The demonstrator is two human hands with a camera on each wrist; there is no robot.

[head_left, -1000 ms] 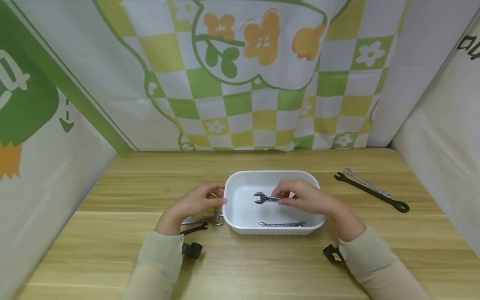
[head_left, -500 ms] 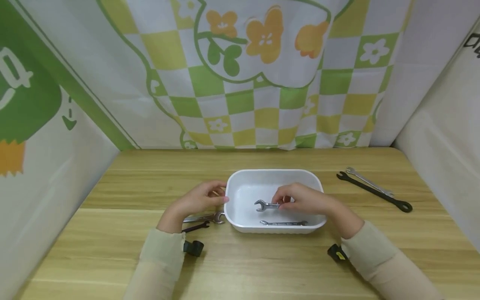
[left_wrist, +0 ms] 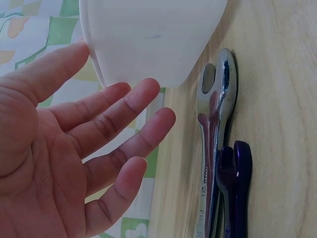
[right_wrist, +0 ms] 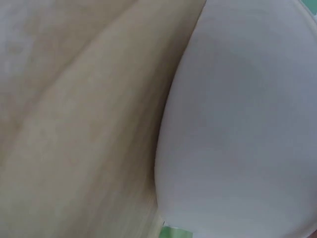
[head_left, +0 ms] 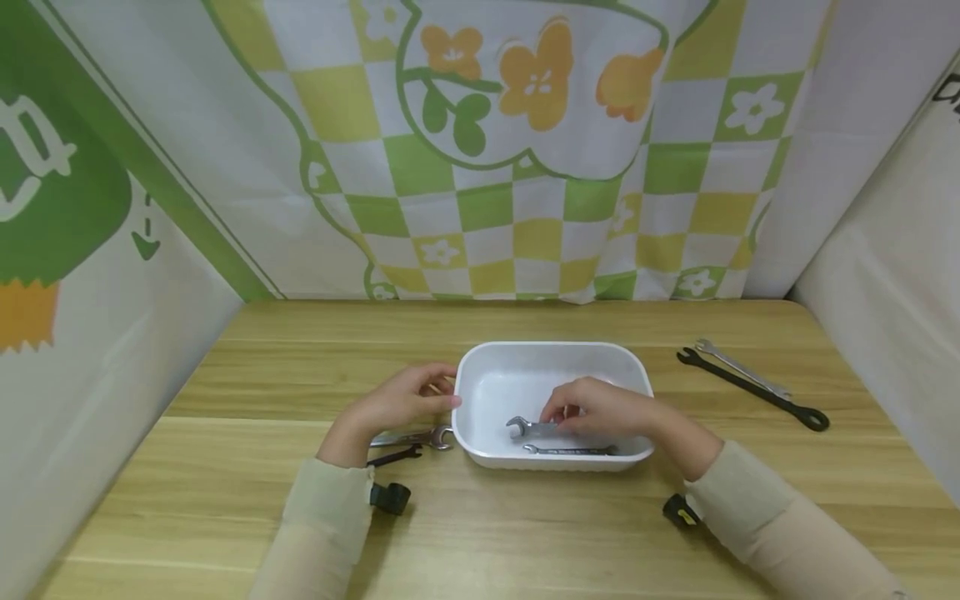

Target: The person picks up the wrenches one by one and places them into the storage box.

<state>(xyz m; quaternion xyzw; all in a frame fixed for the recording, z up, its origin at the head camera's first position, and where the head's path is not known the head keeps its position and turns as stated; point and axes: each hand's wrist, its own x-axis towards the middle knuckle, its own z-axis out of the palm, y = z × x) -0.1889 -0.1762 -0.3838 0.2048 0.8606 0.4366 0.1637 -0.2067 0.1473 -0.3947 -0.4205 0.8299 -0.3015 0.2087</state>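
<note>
In the head view my right hand (head_left: 600, 407) reaches inside the white plastic basin (head_left: 480, 360) and pinches a silver open-end wrench (head_left: 525, 427) by its shank. The wrench's other end is hidden behind the fingers. A second silver wrench (head_left: 570, 451) lies along the basin's near side. At the basin's left end, my left hand (head_left: 405, 404) touches the rim with its thumb. The left wrist view has this hand (left_wrist: 64, 144) with loosely bent fingers, their tips by the basin's outer wall (left_wrist: 148, 39). Only the basin's outer wall (right_wrist: 237, 129) fills the right wrist view.
Beside the left hand lie a large silver wrench (left_wrist: 220, 94) and a small dark wrench (left_wrist: 237, 173). A long black wrench (head_left: 750, 387) and a slim silver wrench (head_left: 742, 367) lie at the table's right. A patterned curtain (head_left: 525, 208) hangs behind the wooden table (head_left: 487, 542).
My right hand has lowered the silver wrench deeper into the basin, nearer to the wrench lying there. The left hand has stayed at the rim. The head view has shifted slightly.
</note>
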